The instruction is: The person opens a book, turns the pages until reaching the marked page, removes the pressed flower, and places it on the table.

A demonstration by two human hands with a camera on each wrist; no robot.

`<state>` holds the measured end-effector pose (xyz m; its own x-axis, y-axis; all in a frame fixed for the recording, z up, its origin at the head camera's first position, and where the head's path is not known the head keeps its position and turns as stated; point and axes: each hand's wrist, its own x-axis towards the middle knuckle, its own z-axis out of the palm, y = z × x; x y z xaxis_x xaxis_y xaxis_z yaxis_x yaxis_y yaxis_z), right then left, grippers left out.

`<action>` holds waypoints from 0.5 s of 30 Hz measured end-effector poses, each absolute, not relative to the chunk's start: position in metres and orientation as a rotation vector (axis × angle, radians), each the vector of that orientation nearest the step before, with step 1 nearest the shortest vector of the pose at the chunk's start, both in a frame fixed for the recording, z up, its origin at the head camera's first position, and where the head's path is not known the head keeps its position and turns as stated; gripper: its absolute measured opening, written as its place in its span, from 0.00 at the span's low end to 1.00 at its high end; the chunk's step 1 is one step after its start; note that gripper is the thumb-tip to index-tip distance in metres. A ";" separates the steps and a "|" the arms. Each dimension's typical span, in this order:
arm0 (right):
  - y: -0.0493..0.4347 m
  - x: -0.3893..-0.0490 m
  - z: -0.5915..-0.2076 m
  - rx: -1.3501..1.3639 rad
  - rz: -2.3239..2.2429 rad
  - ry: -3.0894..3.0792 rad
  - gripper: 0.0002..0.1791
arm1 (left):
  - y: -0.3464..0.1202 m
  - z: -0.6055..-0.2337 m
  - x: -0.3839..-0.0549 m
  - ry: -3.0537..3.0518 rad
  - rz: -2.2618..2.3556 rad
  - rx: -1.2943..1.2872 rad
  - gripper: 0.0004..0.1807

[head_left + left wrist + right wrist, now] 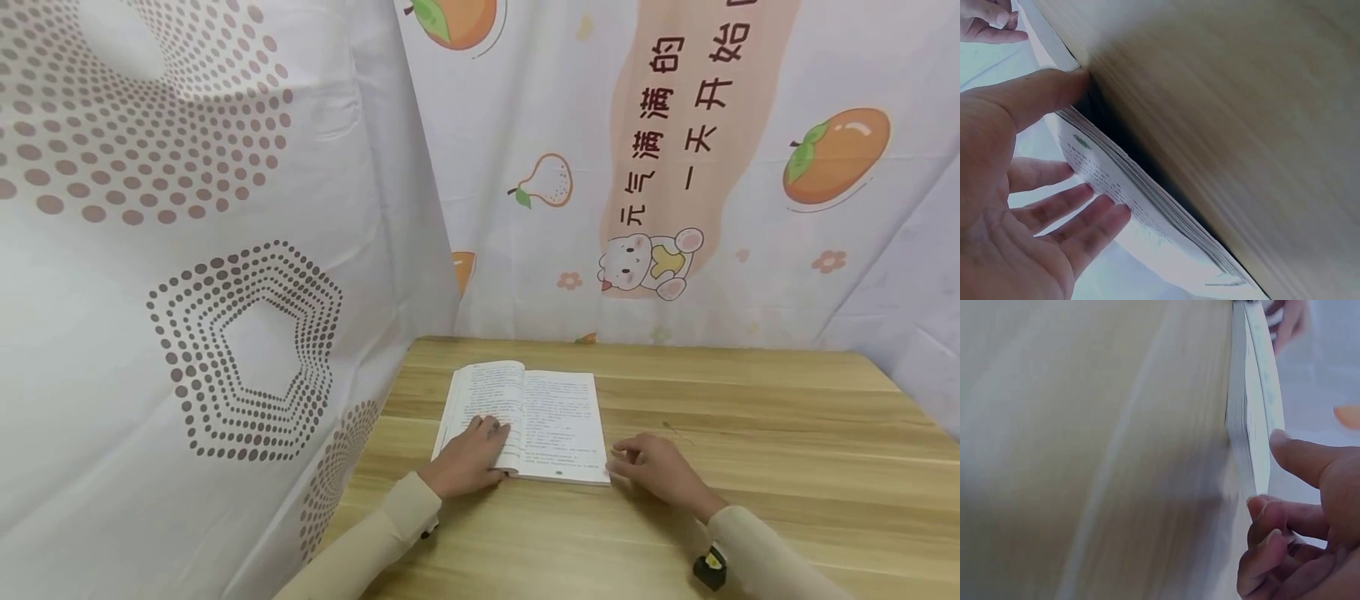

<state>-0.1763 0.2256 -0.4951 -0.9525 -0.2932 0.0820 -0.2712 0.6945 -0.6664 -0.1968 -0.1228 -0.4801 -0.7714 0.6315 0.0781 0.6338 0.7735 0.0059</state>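
Note:
An open book [562, 417] with printed pages lies flat on the wooden table, its two halves spread left and right. Across the lower left page rests my left hand [468, 457], fingers extended and spread. In the left wrist view its thumb [1054, 94] lies at the book's bottom edge near the spine, while the fingertips [1119, 215] touch the printed page. My right hand [660, 468] is at the lower right corner. The right wrist view has its thumb [1297, 453] on the page and the curled index finger at the side edge, gripping there.
The wooden table [750, 408] extends to the right of the book. A patterned white curtain [247, 208] stands close on the left, and another with fruit drawings and writing [525, 275] hangs behind the far edge. Dark bands sit near both sleeves.

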 end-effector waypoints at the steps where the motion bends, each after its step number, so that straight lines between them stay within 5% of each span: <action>1: 0.222 -0.176 -0.495 -0.503 -1.102 2.867 0.17 | -0.124 -0.480 -0.197 -2.891 -0.053 -1.032 0.37; 10: 0.205 -0.175 -0.500 -0.554 -0.973 2.912 0.19 | -0.138 -0.485 -0.183 -2.812 0.088 -0.961 0.45; 15: 0.202 -0.174 -0.501 -0.511 -0.987 2.895 0.14 | -0.150 -0.488 -0.178 -2.888 0.101 -0.732 0.40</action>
<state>-0.1737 0.2025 -0.5013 -0.9449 -0.3203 0.0675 -0.2948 0.7431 -0.6008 -0.1782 -0.1500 -0.4876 -0.8673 0.4780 0.1387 0.4671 0.8779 -0.1049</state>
